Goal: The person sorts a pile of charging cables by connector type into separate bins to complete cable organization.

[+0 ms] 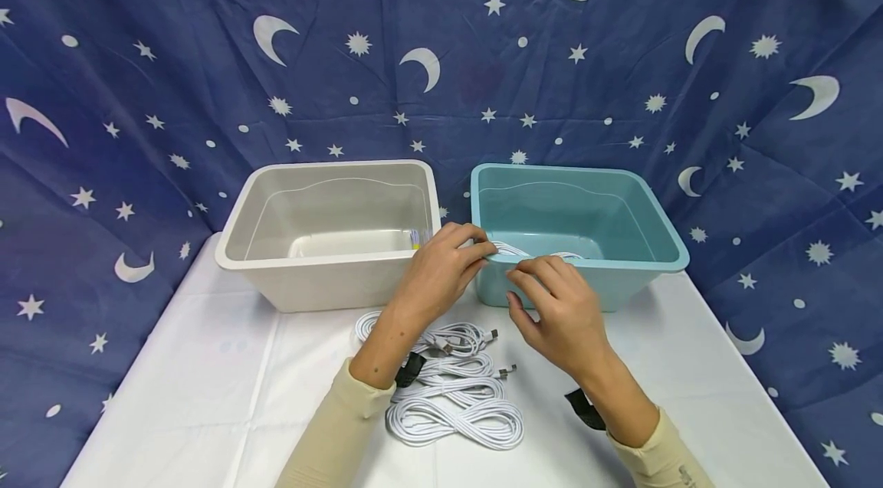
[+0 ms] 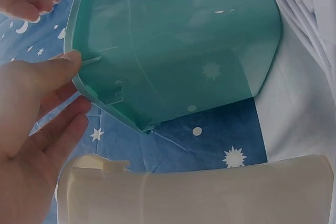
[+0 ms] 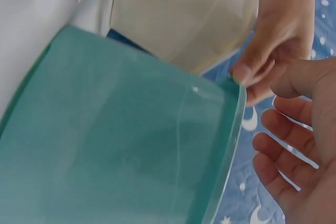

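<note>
My left hand (image 1: 436, 273) is at the near left corner of a teal bin (image 1: 655, 235). In the left wrist view its thumb (image 2: 60, 69) lies on the rim and its fingers are behind it, pinching the corner. White cable (image 1: 509, 249) shows inside that bin just past the front rim; the rest is hidden. My right hand (image 1: 562, 312) hovers by the front rim, fingers loosely bent, and holds nothing. Several coiled white USB cables (image 1: 455, 423) lie on the table below the left wrist, partly covered by the forearm.
A beige bin (image 1: 331, 281) stands left of the teal one, a narrow gap between them. Something small with purple and yellow (image 1: 415, 239) shows inside its right end. A white cloth (image 1: 193, 381) covers the table. Behind hangs a blue curtain (image 1: 455, 28) with moons and stars.
</note>
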Available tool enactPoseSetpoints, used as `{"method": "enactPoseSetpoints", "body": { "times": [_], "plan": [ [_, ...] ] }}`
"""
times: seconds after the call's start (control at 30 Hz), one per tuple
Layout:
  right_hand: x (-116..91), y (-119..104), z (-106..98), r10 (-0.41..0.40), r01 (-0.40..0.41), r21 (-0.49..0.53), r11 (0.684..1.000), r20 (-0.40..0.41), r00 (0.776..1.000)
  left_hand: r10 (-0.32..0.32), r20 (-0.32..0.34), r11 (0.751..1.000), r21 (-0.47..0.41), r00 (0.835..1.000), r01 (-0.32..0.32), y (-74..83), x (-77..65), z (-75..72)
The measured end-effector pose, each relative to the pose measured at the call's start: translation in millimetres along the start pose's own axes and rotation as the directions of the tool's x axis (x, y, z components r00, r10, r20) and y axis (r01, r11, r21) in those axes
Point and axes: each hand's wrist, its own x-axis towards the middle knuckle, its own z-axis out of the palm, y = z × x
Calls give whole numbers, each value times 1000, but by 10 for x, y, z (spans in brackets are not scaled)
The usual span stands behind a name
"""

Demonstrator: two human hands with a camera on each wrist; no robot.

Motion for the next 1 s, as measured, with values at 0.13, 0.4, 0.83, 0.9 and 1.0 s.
{"method": "enactPoseSetpoints", "body": {
  "times": [0.13, 0.4, 0.83, 0.9, 1.0],
  "plan": [
    [-35, -63, 88, -16, 16, 18, 1000, 28, 999, -4, 7, 1000, 1, 1000, 4, 1, -4, 3],
    [-97, -203, 270, -43, 40, 18, 999, 165, 985, -6, 6, 1000, -3, 1000, 6, -6, -2, 10],
    [-186, -282, 575, -60, 59, 13, 998, 336, 940, 5, -10, 1000, -6, 1000, -5, -12, 7, 17],
    [-201, -296, 623, -67, 66, 16, 998, 348, 935, 2, -11, 1000, -11, 1000, -3, -12, 9, 17],
    [-222, -314, 678, -66, 63, 22, 998, 380, 923, -2, -8, 1000, -16, 1000, 2, -8, 10, 12]
  ]
}}
